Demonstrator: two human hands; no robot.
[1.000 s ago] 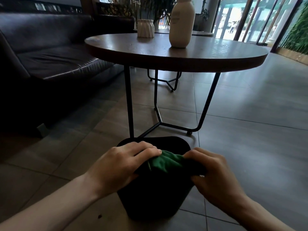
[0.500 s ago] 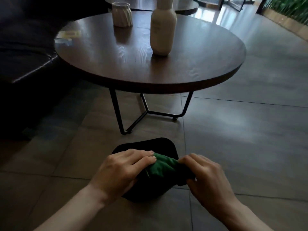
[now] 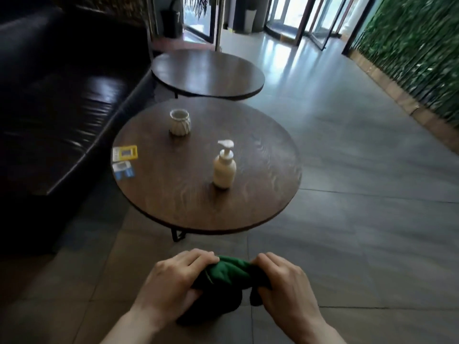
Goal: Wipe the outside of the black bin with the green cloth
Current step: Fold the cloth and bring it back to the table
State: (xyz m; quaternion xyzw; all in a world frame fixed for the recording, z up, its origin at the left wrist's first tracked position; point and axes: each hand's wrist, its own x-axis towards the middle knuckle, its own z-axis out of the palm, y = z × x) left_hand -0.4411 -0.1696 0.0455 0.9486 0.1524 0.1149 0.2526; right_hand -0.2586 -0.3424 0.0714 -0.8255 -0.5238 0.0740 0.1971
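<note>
Bin (image 3: 211,311) sitting on floor (image 3: 347,244) near tabletop (image 3: 198,207), mostly hidden under hands. Left hand (image 3: 173,279) and right hand (image 3: 285,284) each keeping closed grip on bunched green cloth (image 3: 228,270). Cloth looking soft, limp; bin likely light, tippy. Best bracing rim while wiping.

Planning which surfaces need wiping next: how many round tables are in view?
2. The near round table stands just beyond the hands, carrying a pump bottle and cup; the far round table is behind it. Others may be out of frame.
</note>
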